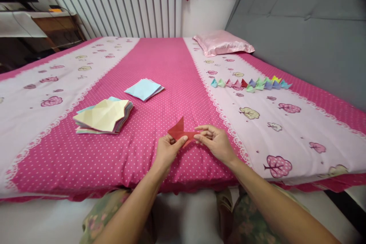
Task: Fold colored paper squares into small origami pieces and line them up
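Observation:
A folded piece of red paper (179, 131) sits just above the pink dotted bedsheet (154, 68), near the bed's front edge. My left hand (167, 151) pinches its lower left part between thumb and fingers. My right hand (215, 142) grips its right side with the fingertips. One pointed flap of the red paper sticks up between the two hands.
A stack of creased coloured papers (104, 116) lies to the left, with a smaller light-blue stack (144, 89) behind it. A row of several folded paper figures (251, 83) lines the right strip. A pink pillow (223, 42), grey headboard (300, 26) and radiator (120, 13) lie beyond.

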Demonstrator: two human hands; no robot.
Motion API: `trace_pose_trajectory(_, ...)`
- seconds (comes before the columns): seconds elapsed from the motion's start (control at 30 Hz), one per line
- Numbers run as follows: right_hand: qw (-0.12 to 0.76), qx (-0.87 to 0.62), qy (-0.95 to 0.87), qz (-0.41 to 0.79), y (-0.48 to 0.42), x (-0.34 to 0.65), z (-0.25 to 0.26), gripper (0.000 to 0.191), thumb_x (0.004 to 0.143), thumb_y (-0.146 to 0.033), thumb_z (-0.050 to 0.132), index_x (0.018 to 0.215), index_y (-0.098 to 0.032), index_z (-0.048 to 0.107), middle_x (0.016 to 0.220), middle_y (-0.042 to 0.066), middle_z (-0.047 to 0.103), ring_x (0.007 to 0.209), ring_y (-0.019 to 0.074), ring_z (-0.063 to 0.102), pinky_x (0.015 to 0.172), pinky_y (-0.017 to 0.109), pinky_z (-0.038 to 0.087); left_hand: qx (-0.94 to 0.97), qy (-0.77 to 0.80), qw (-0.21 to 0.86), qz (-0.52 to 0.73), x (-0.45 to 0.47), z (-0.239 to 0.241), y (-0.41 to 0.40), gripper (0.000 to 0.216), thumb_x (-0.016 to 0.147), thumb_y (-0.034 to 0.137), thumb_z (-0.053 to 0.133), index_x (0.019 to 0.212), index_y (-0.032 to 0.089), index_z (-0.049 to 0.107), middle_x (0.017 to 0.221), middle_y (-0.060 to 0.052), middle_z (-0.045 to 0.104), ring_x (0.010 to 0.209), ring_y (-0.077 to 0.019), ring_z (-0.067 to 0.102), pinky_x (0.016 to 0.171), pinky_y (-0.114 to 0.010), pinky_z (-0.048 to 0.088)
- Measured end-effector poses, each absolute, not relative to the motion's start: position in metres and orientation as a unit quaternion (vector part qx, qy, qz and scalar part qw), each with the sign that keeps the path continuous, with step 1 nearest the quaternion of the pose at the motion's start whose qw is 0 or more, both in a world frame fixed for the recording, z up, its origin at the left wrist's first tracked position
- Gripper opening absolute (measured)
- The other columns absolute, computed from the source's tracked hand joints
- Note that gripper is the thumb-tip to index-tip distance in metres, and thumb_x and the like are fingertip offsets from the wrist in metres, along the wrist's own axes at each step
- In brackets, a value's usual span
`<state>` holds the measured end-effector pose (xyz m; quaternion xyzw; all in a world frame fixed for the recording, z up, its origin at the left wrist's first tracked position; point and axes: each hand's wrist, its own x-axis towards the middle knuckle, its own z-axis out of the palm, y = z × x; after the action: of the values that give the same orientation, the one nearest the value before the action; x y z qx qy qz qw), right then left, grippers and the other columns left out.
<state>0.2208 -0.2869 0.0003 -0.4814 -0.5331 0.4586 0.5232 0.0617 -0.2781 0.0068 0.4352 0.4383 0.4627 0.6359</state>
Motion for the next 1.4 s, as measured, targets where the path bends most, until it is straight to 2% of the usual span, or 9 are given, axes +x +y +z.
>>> trace_pose_trajectory(0.1,0.524,-0.482,-0.509,0.484,-0.286,0.221,0.0,0.024,0.069,-0.033,0.068,0.085,-0.015,0.065,0.067,0.003,0.069,0.061,0.0146,0.066,0.058,0.026,0.051,0.434,0.444,0.628,0.469,0.061,0.007,-0.278,0.025,0.062,0.029,0.073,0.08,0.012,0.068,0.078,-0.007,0.071,0.062,-0.0133,0.061,0.061,-0.023,0.046)
trace_pose_trajectory(0.3,0.528,-0.495,-0.464,0.511,-0.284,0.22,-0.002,0.026,0.065,-0.037,0.071,0.077,-0.015,0.065,0.061,0.003,0.067,0.057,0.0137,0.065,0.053,0.023,0.05,0.425,0.453,0.612,0.49,0.062,0.008,-0.279,0.025,0.057,0.023,0.076,0.079,0.013,0.069,0.08,-0.007,0.071,0.067,-0.013,0.062,0.065,-0.023,0.046)
trace_pose_trajectory(0.53,0.528,-0.501,-0.445,0.522,-0.286,0.219,-0.001,0.026,0.065,-0.038,0.071,0.075,-0.015,0.063,0.06,0.002,0.065,0.056,0.0119,0.062,0.053,0.022,0.047,0.429,0.444,0.632,0.468,0.06,0.008,-0.279,0.024,0.06,0.025,0.074,0.08,0.012,0.069,0.072,-0.006,0.069,0.055,-0.0084,0.057,0.053,-0.018,0.041)
trace_pose_trajectory(0.67,0.535,-0.48,-0.482,0.501,-0.286,0.219,-0.002,0.022,0.067,-0.034,0.07,0.075,-0.015,0.063,0.07,0.002,0.065,0.064,0.0117,0.061,0.062,0.023,0.048,0.427,0.451,0.647,0.442,0.06,0.007,-0.28,0.026,0.06,0.027,0.075,0.078,0.01,0.068,0.063,-0.006,0.067,0.051,-0.0087,0.056,0.048,-0.018,0.039)
trace_pose_trajectory(0.77,0.529,-0.46,-0.498,0.51,-0.286,0.216,-0.004,0.025,0.064,-0.032,0.072,0.083,-0.017,0.063,0.079,0.003,0.066,0.072,0.0139,0.062,0.069,0.027,0.049,0.441,0.443,0.657,0.421,0.064,0.006,-0.283,0.029,0.059,0.029,0.075,0.08,0.01,0.069,0.064,-0.007,0.067,0.05,-0.0096,0.056,0.049,-0.019,0.04)
trace_pose_trajectory(0.97,0.518,-0.451,-0.509,0.519,-0.287,0.212,-0.003,0.019,0.068,-0.033,0.068,0.074,-0.016,0.066,0.075,0.003,0.067,0.069,0.0148,0.062,0.068,0.03,0.049,0.483,0.427,0.634,0.427,0.068,0.007,-0.284,0.024,0.059,0.031,0.074,0.074,0.013,0.069,0.071,-0.006,0.069,0.057,-0.0112,0.059,0.056,-0.022,0.045)
trace_pose_trajectory(1.1,0.505,-0.464,-0.497,0.532,-0.287,0.214,-0.002,0.02,0.066,-0.032,0.069,0.077,-0.016,0.068,0.074,0.003,0.068,0.066,0.0144,0.061,0.065,0.029,0.049,0.451,0.474,0.602,0.457,0.062,0.01,-0.28,0.023,0.06,0.032,0.073,0.068,0.012,0.066,0.06,-0.004,0.066,0.051,-0.0102,0.057,0.05,-0.02,0.043)
trace_pose_trajectory(1.23,0.502,-0.466,-0.502,0.528,-0.287,0.215,-0.002,0.021,0.066,-0.03,0.069,0.082,-0.016,0.068,0.077,0.004,0.069,0.068,0.015,0.062,0.066,0.029,0.048,0.419,0.463,0.629,0.463,0.058,0.012,-0.279,0.019,0.063,0.027,0.071,0.072,0.011,0.065,0.058,-0.003,0.064,0.049,-0.0086,0.056,0.05,-0.018,0.044)
trace_pose_trajectory(1.4,0.503,-0.472,-0.535,0.487,-0.287,0.217,0.0,0.013,0.069,-0.023,0.064,0.079,-0.019,0.07,0.081,0.004,0.07,0.076,0.0171,0.063,0.074,0.031,0.047,0.383,0.446,0.67,0.454,0.058,0.013,-0.281,0.017,0.063,0.021,0.069,0.077,0.011,0.065,0.064,-0.004,0.065,0.051,-0.009,0.058,0.052,-0.019,0.046)
